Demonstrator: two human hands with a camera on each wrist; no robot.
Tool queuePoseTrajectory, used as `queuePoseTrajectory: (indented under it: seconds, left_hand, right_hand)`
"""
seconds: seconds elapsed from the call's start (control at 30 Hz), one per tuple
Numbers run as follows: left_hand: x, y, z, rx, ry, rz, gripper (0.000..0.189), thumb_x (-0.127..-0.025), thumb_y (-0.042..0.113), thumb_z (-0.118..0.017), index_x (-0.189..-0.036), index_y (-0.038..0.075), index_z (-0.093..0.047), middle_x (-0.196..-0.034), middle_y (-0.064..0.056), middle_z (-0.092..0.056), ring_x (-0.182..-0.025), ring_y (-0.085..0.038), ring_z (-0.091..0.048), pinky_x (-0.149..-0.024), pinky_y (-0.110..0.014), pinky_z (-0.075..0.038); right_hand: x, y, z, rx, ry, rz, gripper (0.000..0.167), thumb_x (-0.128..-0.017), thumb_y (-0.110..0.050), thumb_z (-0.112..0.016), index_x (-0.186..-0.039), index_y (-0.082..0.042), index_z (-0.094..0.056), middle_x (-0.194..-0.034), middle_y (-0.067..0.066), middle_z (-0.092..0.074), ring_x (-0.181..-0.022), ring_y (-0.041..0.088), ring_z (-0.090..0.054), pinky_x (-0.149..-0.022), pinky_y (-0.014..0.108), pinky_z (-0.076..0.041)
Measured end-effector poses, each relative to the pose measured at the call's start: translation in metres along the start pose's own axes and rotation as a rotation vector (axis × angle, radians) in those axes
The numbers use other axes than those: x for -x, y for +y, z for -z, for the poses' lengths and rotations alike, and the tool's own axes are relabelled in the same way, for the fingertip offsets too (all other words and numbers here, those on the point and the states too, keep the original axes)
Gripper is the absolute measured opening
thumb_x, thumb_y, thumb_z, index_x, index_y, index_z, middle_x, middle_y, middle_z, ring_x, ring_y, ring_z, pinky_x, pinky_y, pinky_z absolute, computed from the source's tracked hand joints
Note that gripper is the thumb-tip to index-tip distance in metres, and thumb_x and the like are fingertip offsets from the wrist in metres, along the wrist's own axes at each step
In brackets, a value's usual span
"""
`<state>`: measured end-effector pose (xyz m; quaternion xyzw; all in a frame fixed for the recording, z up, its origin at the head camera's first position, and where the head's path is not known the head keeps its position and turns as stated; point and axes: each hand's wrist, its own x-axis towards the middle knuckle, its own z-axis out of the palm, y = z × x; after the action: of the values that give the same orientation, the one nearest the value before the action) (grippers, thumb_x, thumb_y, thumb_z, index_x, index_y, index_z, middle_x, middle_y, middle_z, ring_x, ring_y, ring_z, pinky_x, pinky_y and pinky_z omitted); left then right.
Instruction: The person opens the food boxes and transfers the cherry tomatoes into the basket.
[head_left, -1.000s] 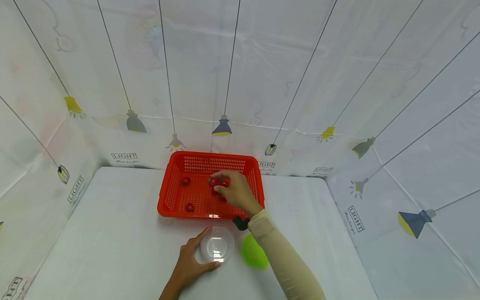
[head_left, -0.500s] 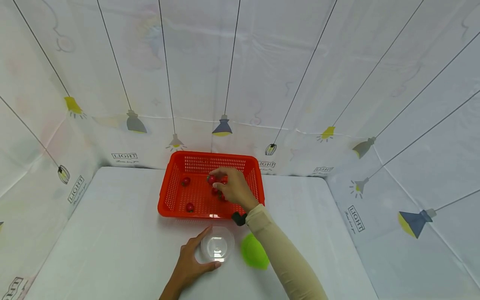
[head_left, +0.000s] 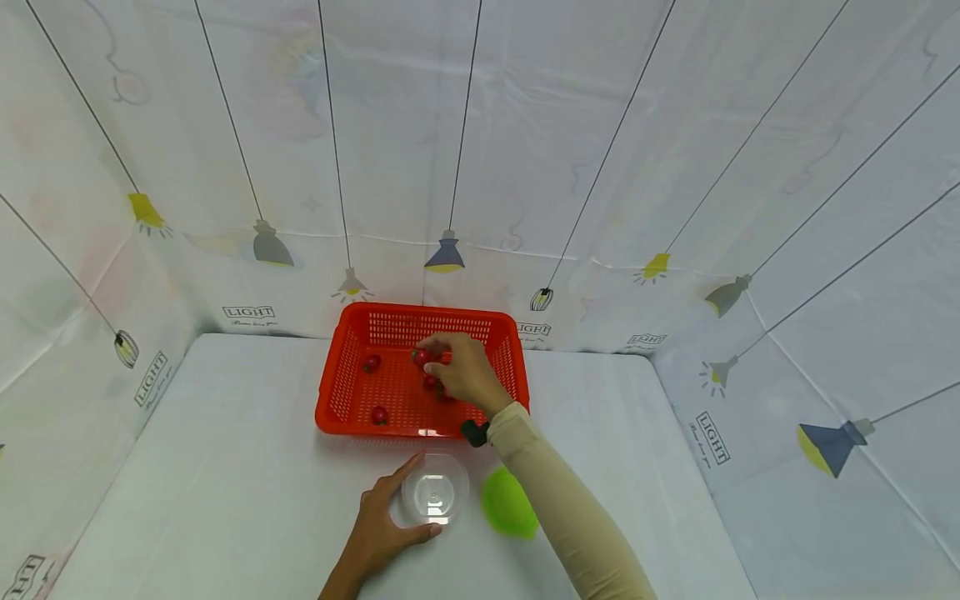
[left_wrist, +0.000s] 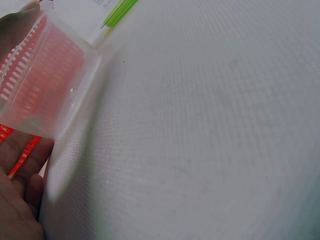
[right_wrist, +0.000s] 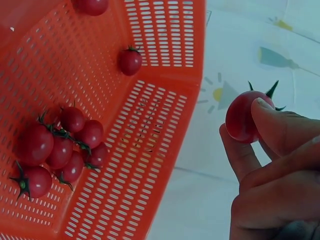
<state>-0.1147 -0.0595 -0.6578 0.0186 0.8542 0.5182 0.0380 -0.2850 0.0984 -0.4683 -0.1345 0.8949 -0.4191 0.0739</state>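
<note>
My right hand (head_left: 472, 375) pinches a cherry tomato (right_wrist: 243, 117) with green sepals between thumb and fingers, held up over the red plastic basket (head_left: 352, 429). Below it in the basket lies a cluster of cherry tomatoes (right_wrist: 59, 152) joined by a green stem, seen best in the right wrist view. Loose tomatoes (head_left: 379, 415) lie apart from the cluster, toward the basket's left side. In front of the basket, my left hand (head_left: 378, 523) holds a clear plastic bowl (head_left: 435, 487), thumb and fingers on opposite sides of it. No tomato shows inside the bowl.
A bright green round item (head_left: 506, 504) sits right of the bowl, partly hidden under my right sleeve (head_left: 562, 517). The white-covered table (head_left: 247, 450) meets walls of printed lamp sheeting (head_left: 570, 167) at the back and sides. The basket stands near the back wall.
My right hand has risen slightly and shifted a little up-left with the pinched tomato, showing more of the cluster beneath. The left hand and bowl have stayed put.
</note>
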Motion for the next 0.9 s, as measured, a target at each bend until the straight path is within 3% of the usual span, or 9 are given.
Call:
queuePoseTrajectory:
  seconds: [0.4, 0.63, 0.9]
  left_hand:
    - [0.000, 0.001, 0.000, -0.009, 0.014, -0.014, 0.105, -0.065, 0.060, -0.097, -0.156, 0.055, -0.045, -0.148, 0.013, -0.063, -0.127, -0.013, -0.054, -0.095, -0.036, -0.037]
    - [0.000, 0.002, 0.000, 0.003, -0.003, 0.042, 0.104, -0.064, 0.060, -0.097, -0.153, 0.063, -0.042, -0.147, 0.013, -0.063, -0.125, -0.014, -0.051, -0.098, -0.038, -0.038]
    - [-0.001, 0.001, 0.000, 0.005, 0.002, 0.010, 0.104, -0.065, 0.059, -0.097, -0.154, 0.058, -0.044, -0.148, 0.013, -0.063, -0.128, -0.014, -0.053, -0.096, -0.037, -0.036]
  right_hand:
    - [-0.009, 0.004, -0.005, 0.032, -0.006, -0.001, 0.035, -0.098, -0.010, -0.077, -0.129, -0.025, -0.076, -0.122, -0.003, -0.074, -0.121, 0.026, -0.066, -0.109, 0.048, -0.055]
    - [-0.014, 0.005, -0.010, 0.026, -0.008, -0.016, 0.033, -0.097, -0.009, -0.077, -0.125, -0.026, -0.077, -0.119, -0.004, -0.074, -0.119, 0.027, -0.067, -0.106, 0.046, -0.056]
    - [-0.018, 0.005, -0.014, 0.052, -0.019, -0.015, 0.031, -0.097, -0.009, -0.078, -0.123, -0.024, -0.077, -0.120, -0.003, -0.076, -0.118, 0.022, -0.067, -0.107, 0.045, -0.055]
